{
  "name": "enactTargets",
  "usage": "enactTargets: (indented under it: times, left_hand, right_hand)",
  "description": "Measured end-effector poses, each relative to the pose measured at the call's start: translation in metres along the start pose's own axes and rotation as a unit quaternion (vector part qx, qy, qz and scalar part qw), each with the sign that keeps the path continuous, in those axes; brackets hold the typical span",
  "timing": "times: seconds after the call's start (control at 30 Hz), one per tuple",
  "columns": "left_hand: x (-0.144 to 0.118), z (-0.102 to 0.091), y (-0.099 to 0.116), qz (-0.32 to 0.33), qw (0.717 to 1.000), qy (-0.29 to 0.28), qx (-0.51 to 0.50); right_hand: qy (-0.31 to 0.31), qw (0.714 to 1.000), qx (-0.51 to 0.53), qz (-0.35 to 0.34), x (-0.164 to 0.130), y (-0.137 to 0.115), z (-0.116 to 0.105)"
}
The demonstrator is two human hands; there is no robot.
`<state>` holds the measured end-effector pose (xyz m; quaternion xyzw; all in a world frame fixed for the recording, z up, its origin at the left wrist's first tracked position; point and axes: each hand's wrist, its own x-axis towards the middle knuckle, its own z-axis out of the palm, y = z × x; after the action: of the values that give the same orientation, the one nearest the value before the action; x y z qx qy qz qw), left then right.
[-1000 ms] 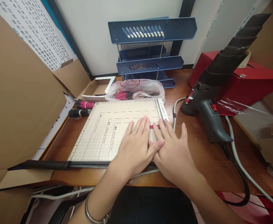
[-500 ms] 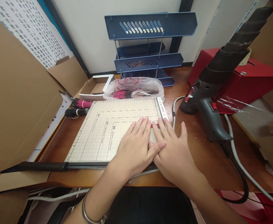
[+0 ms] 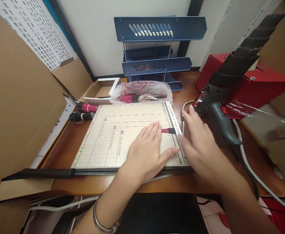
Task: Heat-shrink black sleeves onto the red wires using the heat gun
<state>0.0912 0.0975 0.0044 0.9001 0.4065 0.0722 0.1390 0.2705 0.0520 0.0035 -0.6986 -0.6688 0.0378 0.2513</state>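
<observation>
Since half a second ago, the right hand (image 3: 202, 146) has swung toward two o'clock, its grip slackly spread, empty. On the paper cutter (image 3: 93, 139), the left hand (image 3: 144, 152) lies flat, unclenched; pink-and-black wires (image 3: 168, 130) emerge at its two o'clock.

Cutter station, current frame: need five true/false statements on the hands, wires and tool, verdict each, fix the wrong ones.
1. The left hand lies flat on the paper cutter. True.
2. Pink-and-black wires show beside its fingers. True.
3. The right hand grips those wires. False: it is open and grasps nothing.
4. The bracelet is on the right wrist. False: it is on the left.
5. A black gun-shaped tool is right of the cutter. True.
</observation>
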Motion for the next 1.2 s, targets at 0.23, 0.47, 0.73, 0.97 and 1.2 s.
enactTargets:
  times: [0.23, 0.47, 0.73, 0.97, 1.2]
  left_hand:
    - [0.0, 0.003, 0.001, -0.002, 1.0, 0.017, 0.01]
    - [0.002, 0.002, 0.003, 0.003, 0.999, 0.018, 0.038]
    - [0.001, 0.001, 0.003, 0.003, 0.998, 0.016, 0.057]
    - [0.0, 0.001, 0.002, 0.004, 0.998, 0.015, 0.06]
    - [0.0, 0.001, 0.003, 0.002, 0.998, 0.014, 0.06]
  right_hand:
    - [-0.015, 0.995, 0.089, 0.032, 0.03, 0.018, -0.007]
    - [-0.08, 0.995, 0.04, -0.047, 0.04, 0.003, -0.005]
    - [-0.079, 0.994, -0.054, -0.047, 0.036, 0.003, -0.009]
    - [-0.057, 0.994, -0.078, -0.04, 0.034, -0.001, -0.002]
    - [-0.054, 0.995, -0.079, -0.004, 0.033, -0.006, 0.004]
